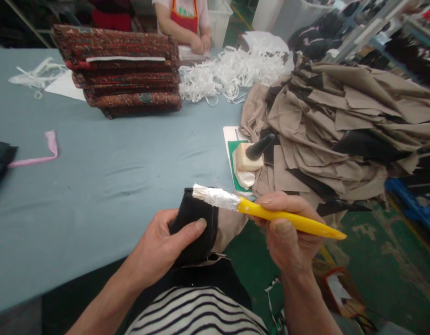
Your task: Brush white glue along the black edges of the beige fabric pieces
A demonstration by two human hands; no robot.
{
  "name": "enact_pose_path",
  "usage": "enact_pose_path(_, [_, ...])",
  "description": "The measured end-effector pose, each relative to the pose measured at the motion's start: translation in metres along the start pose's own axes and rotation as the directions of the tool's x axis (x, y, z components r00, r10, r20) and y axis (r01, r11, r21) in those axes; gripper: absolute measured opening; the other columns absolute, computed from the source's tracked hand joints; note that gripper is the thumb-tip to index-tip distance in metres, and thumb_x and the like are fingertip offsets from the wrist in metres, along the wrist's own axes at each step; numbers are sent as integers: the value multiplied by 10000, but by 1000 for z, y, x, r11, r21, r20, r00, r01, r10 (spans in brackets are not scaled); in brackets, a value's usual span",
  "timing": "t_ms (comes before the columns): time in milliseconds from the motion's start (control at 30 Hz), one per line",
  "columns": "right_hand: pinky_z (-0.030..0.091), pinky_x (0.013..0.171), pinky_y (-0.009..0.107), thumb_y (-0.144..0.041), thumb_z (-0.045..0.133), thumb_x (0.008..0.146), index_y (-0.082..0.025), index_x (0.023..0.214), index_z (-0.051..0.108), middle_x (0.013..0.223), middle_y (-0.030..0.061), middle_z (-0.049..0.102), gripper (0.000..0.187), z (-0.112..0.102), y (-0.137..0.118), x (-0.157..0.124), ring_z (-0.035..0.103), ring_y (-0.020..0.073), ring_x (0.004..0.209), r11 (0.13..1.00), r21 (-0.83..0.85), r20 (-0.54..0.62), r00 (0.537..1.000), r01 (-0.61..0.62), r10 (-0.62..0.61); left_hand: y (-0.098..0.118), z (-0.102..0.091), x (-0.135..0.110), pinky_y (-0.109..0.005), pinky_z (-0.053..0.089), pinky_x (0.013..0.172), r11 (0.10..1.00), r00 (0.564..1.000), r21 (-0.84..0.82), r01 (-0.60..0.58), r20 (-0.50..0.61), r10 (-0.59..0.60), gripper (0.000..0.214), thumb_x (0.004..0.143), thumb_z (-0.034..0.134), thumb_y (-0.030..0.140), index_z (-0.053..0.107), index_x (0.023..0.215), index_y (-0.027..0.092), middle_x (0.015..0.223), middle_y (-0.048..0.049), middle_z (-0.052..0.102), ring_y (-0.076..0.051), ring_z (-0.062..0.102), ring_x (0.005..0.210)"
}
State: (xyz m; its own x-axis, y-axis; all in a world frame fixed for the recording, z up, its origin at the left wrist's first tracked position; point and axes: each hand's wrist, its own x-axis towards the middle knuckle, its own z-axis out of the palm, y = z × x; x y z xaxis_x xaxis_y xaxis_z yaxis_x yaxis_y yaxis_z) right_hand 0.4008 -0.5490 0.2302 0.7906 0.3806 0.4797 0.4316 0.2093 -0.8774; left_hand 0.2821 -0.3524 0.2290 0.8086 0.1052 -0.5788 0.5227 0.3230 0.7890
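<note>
My left hand [159, 246] is closed on a folded black fabric piece [197, 223] with a beige underside, thumb pressed on top, at the near table edge. My right hand [287, 232] grips a yellow-handled brush [267, 213] whose foil-wrapped white bristles rest on the top edge of the black piece. Just beyond lies a green-and-white pad [235, 153] bearing a cream block and a black-handled tool [258, 149].
A heap of beige and black fabric pieces [340, 121] fills the right side. A stack of dark red patterned fabric [120, 70] stands at the back, with white strips [232, 70] beside it. Another person [183, 23] works across the blue table [106, 186]. A pink strip [43, 151] lies left.
</note>
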Motion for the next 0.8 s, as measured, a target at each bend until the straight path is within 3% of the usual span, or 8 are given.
enact_pose_path(233, [509,564,272,-373,770,974,-240,1000,792,820,13,724,137,2,0,4,651,143,662,1000,11,-130,992,2,-1,5,0,6,-200,426,491,999,996,4,35,80,-35,505,797,829,638,723,786,144,665,-6,638,-137,556,580])
enact_pose_path(300, [489,528,254,-396,779,964,-238,970,788,797,8,711,159,2,-2,5,620,132,624,1000,14,-169,986,-9,11,6,4,6,-219,463,528,998,999,58,-31,46,28,475,837,794,623,731,826,153,706,-8,656,-153,578,619])
enact_pose_path(400, [467,486,226,-441,801,939,-241,936,778,771,-17,674,201,-2,-3,6,580,106,566,998,66,-303,952,-20,39,6,11,6,-232,469,569,920,966,321,-223,-56,254,379,937,712,525,719,809,169,739,-6,655,-164,588,670])
enact_pose_path(467, [464,478,216,-448,827,915,-245,923,780,778,-30,657,209,-6,-3,5,581,94,555,996,89,-377,925,-13,46,4,14,6,-231,434,563,775,890,522,-356,-64,452,348,987,660,418,676,734,179,703,6,618,-151,566,650])
enact_pose_path(567, [469,482,209,-443,827,916,-255,927,792,773,-34,655,192,-10,-1,2,593,93,563,995,100,-375,925,-28,64,-2,15,8,-221,430,581,528,744,679,-510,40,667,254,1020,612,249,690,786,186,739,18,627,-124,585,640])
enact_pose_path(633, [473,490,207,-442,808,933,-262,938,795,759,-32,658,180,-10,-1,-1,589,96,568,993,110,-340,937,-47,82,-8,15,11,-210,461,611,379,656,729,-570,126,744,157,1042,593,199,741,992,189,851,7,684,-117,642,686])
enact_pose_path(700, [475,495,202,-435,787,951,-264,949,794,750,-32,656,171,-10,-2,-2,579,96,571,990,126,-323,941,-60,99,-16,14,13,-211,483,626,238,583,772,-590,203,786,188,1065,579,203,722,1185,186,948,-14,717,-124,684,736])
enact_pose_path(800, [469,497,192,-434,754,975,-254,930,785,678,-40,607,188,-12,-5,0,550,97,558,982,174,-308,943,-74,125,-28,11,16,-229,489,641,70,491,808,-585,284,823,245,1094,532,209,679,1286,172,980,-35,722,-140,702,770])
